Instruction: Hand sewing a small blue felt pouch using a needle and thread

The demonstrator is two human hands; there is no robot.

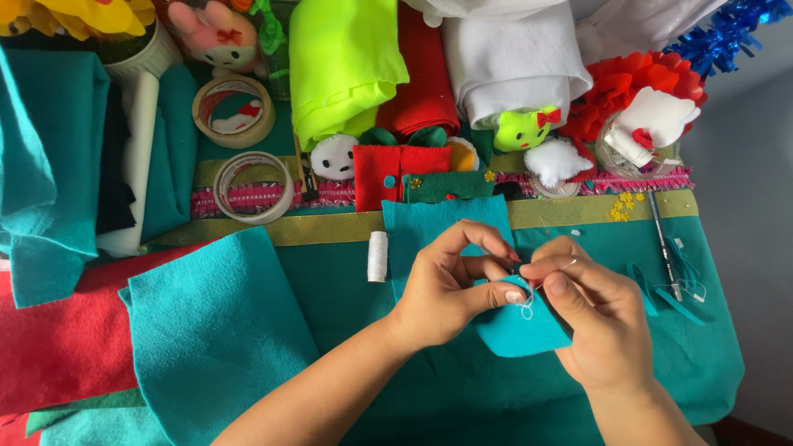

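My left hand (450, 285) pinches the top edge of a small teal felt piece (520, 330) between thumb and fingers. My right hand (591, 310) meets it from the right, thumb and forefinger closed on a thin needle with white thread looping over the felt at the pinch point. Both hands hover over a teal felt sheet (429, 227) lying on the green table cover. A white thread spool (377, 256) stands just left of my left hand.
A large teal felt sheet (215, 330) and red felt (58, 347) lie at left. Two tape rolls (234, 111) sit behind. Felt rolls, small stuffed felt toys (524, 128) and red felt pieces (401, 169) line the back. Scissors (663, 244) and felt scraps lie at right.
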